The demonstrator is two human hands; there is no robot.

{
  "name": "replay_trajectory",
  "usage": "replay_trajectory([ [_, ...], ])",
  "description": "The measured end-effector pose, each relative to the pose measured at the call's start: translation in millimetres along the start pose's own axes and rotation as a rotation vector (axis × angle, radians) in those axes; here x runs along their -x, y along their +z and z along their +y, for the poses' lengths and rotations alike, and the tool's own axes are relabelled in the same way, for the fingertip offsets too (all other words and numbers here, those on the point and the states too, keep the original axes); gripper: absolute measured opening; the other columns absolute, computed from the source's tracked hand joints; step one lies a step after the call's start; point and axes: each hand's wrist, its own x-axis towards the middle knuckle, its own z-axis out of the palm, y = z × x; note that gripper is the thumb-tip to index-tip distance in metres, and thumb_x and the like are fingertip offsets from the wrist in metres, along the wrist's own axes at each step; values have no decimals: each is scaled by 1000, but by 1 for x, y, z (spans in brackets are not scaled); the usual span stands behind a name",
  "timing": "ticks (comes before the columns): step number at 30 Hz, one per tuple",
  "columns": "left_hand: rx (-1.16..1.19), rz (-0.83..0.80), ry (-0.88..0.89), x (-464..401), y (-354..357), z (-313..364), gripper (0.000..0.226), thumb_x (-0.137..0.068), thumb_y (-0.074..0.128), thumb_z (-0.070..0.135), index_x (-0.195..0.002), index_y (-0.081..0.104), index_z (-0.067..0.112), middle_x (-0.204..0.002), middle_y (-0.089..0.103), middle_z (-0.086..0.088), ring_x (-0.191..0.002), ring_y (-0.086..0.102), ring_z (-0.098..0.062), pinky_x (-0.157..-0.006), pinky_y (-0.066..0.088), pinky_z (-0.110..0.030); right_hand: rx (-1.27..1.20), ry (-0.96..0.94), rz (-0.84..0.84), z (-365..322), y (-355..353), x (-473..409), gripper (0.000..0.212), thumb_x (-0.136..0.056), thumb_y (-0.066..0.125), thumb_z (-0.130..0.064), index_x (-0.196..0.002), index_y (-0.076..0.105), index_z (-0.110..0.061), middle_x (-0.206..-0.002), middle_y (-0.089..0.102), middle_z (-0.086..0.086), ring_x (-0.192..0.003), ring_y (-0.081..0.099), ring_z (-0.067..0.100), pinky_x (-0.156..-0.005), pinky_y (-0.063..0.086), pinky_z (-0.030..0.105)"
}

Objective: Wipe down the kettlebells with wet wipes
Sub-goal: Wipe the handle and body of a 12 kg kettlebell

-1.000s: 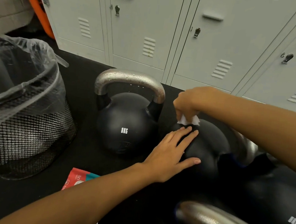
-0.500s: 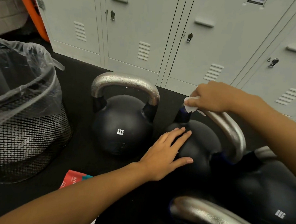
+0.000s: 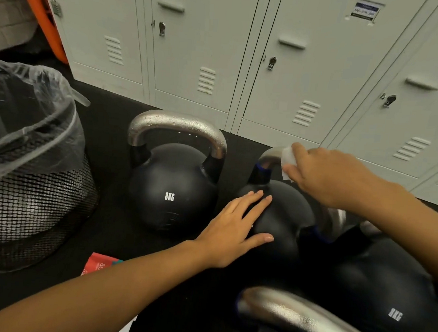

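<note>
Centre right of frame: my left hand (image 3: 230,230) is lying flat, fingers straight, on the black middle kettlebell (image 3: 282,222). My right hand (image 3: 323,173) is pinching a white wet wipe (image 3: 288,157) against its steel handle (image 3: 270,157). Another kettlebell (image 3: 172,188) is standing at centre, a lined mesh bin (image 3: 28,178) at left.

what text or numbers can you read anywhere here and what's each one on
"8KG": white, on the body of the left kettlebell.
"8KG": white, on the right kettlebell.
"80" or similar: partly hidden, on the red wipes packet; not certain.
Label on locker door: handwriting too small and blurred to read.
</note>
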Motion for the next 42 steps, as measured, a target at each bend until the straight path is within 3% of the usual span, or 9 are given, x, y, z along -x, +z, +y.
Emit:
replay_trajectory([
  [8, -2, -24, -10, 0, -4, 3, 73, -95, 42, 53, -153, 4, 28, -160, 3, 6, -146, -2, -9, -116, 4, -24, -361, 68, -387, -9, -2, -86, 40, -103, 37, -35, -113, 61, -5, -87, 63, 9, -83, 61, 24, -90, 50, 41],
  [13, -12, -24, 8, 1, -4, 1, 73, -96, 42, 53, -153, 5, 27, -160, 4, 5, -146, -2, -9, -116, 3, -22, -840, 192, -591, 10, -9, -81, 46, -106, 31, -38, -110, 61, -3, -99, 72, 17, -76, 74, 26, -81, 57, 36],
  [17, -8, -9, 15, 1, -4, 0, 73, -95, 43, 53, -153, 6, 27, -160, 4, 6, -146, -2, -8, -115, 3, -21, -722, 127, -398, 16, -11, -46, 54, -105, 20, -45, -91, 61, -12, -79, 68, 6, -70, 65, 16, -85, 49, 32],
  [20, 6, -10, 10, 1, -4, 0, 73, -95, 43, 53, -153, 6, 29, -160, 4, 8, -146, -2, -7, -115, 3, -21, -497, 50, -219, 13, 5, -23, 42, -104, 18, -46, -108, 47, -17, -97, 59, 7, -86, 54, 21, -86, 41, 36],
  [23, 2, 2, 17, 1, -3, 0, 74, -95, 44, 53, -153, 7, 28, -160, 5, 7, -146, -2, -8, -117, 5, -23, -168, 0, -88, 7, 14, -15, 81, -95, -7, -60, -132, 40, -6, -126, 52, 15, -105, 47, 28, -94, 40, 39],
  [25, 5, -5, 11, 0, -3, 0, 74, -95, 44, 54, -153, 7, 28, -160, 5, 7, -146, -2, -7, -116, 4, -22, -20, -33, -23, 1, 13, -20, 65, -102, 10, -50, -146, 29, -5, -146, 37, 16, -129, 37, 32, -107, 37, 42],
  [29, 7, -13, 4, 0, -4, 1, 74, -95, 44, 54, -153, 6, 29, -160, 4, 8, -146, -3, -7, -113, 1, -17, -87, -17, -72, -18, 8, -41, 53, -101, 44, -27, -149, 28, -11, -146, 41, 10, -128, 43, 28, -103, 40, 38],
  [35, 10, -32, -2, 1, -7, 3, 73, -95, 44, 53, -153, 6, 29, -160, 3, 8, -146, -3, -7, -111, 0, -17, -347, 50, -213, -10, 0, -64, 41, -104, 35, -34, -138, 52, -20, -136, 57, 10, -119, 53, 28, -102, 41, 40],
  [42, 8, -16, 6, 0, -6, 1, 74, -95, 45, 53, -153, 9, 28, -160, 5, 7, -146, -3, -7, -111, 0, -16, -117, -31, 29, -11, 3, -30, 39, -105, 33, -36, -139, 48, -27, -133, 55, 4, -116, 57, 25, -93, 51, 39],
])
